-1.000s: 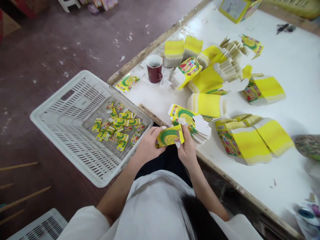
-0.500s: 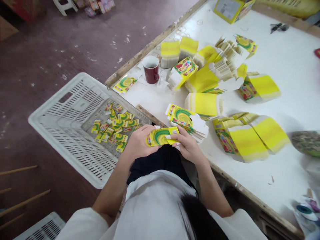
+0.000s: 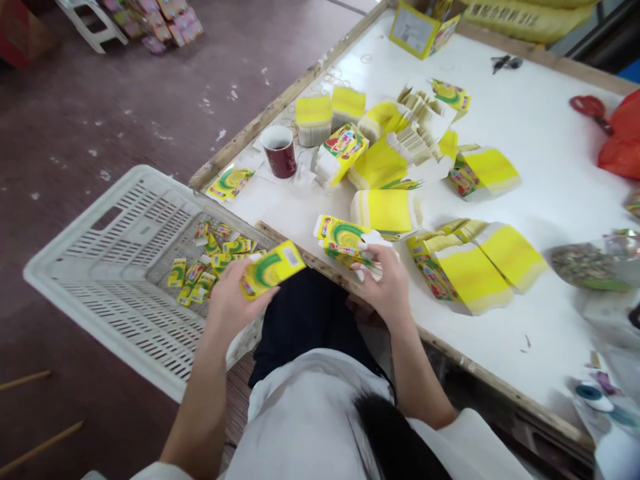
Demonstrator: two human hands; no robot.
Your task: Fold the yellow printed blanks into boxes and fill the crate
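Note:
My left hand [image 3: 233,297] is closed around a small yellow-and-green carton [image 3: 273,268], folded into box shape, above the near side of a white plastic crate [image 3: 65,240]. Several similar small cartons [image 3: 203,287] lie loose in the bottom of that crate. At the table's front edge, my right hand [image 3: 385,283] has its fingers closed at the right end of a stack of flat yellow cartons [image 3: 343,235] with white flaps. How many of them it grips is hidden.
Bundles of yellow carton blanks [image 3: 485,273] cover the middle of the white table [image 3: 500,353]. A dark red mug [image 3: 281,157] stands near its left corner. Red-handled scissors [image 3: 590,107] and a red bag [image 3: 623,143] lie far right. A wooden rim [image 3: 290,97] borders the table.
My left hand has carried the carton left toward the crate. My right hand has let go of it and moved onto the flat carton stack. The view has shifted to the right.

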